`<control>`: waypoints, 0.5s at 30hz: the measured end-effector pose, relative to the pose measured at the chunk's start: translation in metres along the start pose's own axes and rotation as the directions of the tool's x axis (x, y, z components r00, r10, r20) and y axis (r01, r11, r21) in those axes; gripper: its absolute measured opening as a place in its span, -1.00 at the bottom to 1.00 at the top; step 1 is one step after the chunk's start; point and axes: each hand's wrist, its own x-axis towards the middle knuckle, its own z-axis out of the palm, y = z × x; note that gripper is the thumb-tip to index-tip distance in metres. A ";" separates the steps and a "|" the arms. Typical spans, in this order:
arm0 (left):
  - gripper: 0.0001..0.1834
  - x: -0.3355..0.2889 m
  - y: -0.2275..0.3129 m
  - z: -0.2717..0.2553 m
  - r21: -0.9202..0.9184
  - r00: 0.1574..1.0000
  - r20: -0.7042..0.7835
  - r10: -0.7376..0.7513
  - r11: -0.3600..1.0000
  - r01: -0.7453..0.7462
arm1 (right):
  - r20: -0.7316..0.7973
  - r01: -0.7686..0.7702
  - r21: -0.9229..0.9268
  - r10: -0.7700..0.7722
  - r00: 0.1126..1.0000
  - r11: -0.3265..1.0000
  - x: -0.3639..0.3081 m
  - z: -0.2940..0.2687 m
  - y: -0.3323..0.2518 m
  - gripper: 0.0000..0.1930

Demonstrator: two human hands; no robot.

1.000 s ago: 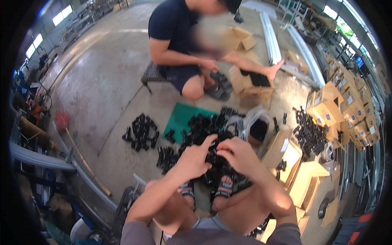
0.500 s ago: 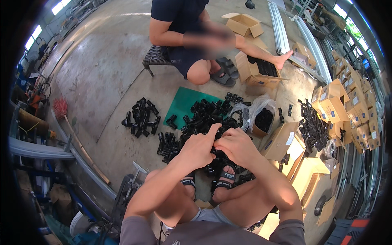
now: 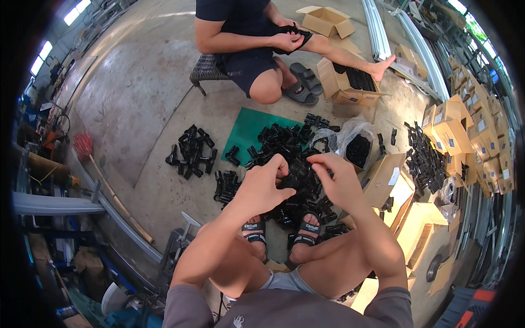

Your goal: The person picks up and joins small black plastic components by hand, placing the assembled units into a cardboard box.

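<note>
My left hand [image 3: 265,184] is over the heap of black plastic fittings [image 3: 279,142], its fingers curled and its thumb stretched toward the right. Whatever it grips merges with the dark parts behind it. Apart from it, to the right, my right hand [image 3: 340,176] has its fingers bent inward above the same heap; anything at the fingertips is too small to name. The heap lies partly on a green sheet [image 3: 246,128] and spreads down to my sandalled feet. A smaller group of black fittings [image 3: 191,150] lies on the floor to the left.
Across from me a person [image 3: 235,41] on a woven stool handles a black piece. A plastic-lined box [image 3: 350,139] of black parts, another pile of black parts [image 3: 424,158] and open cartons [image 3: 383,180] stand at right. A broom [image 3: 112,188] lies at left.
My hands have drawn apart, the right one moving to the right and its fingers loosening from the left. My view has shifted slightly. The other person's hands and black piece now show clearly.
</note>
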 end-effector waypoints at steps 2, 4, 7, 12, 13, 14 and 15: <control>-0.51 -0.001 0.004 -0.009 -0.173 0.997 0.044 -0.061 0.983 0.068 | -0.010 -0.163 0.116 0.165 0.986 0.980 0.002 -0.008 0.010 -0.81; -0.57 0.003 -0.010 -0.010 -0.446 0.996 0.064 -0.064 0.891 0.086 | -0.037 -0.209 0.154 0.217 0.976 0.966 0.005 -0.014 0.033 -0.79; -0.62 0.007 -0.010 -0.016 -0.679 0.993 0.077 -0.094 0.724 0.122 | -0.053 -0.310 0.207 0.327 0.944 0.928 0.014 -0.028 0.073 -0.81; -0.62 0.009 -0.015 -0.023 -0.844 0.989 0.010 -0.147 0.529 0.087 | -0.092 -0.432 -0.091 0.424 0.901 0.897 0.037 -0.034 0.178 -0.79; -0.62 0.008 -0.014 -0.025 -0.861 0.988 -0.004 -0.151 0.502 0.074 | -0.121 -0.406 -0.244 0.388 0.914 0.881 0.040 -0.033 0.200 -0.79; -0.62 0.009 -0.014 -0.026 -0.876 0.988 -0.003 -0.152 0.478 0.071 | -0.134 -0.435 -0.308 0.415 0.900 0.846 0.042 -0.035 0.223 -0.79; -0.61 0.009 -0.014 -0.027 -0.879 0.986 -0.012 -0.169 0.472 0.070 | -0.143 -0.460 -0.365 0.440 0.887 0.809 0.045 -0.034 0.247 -0.79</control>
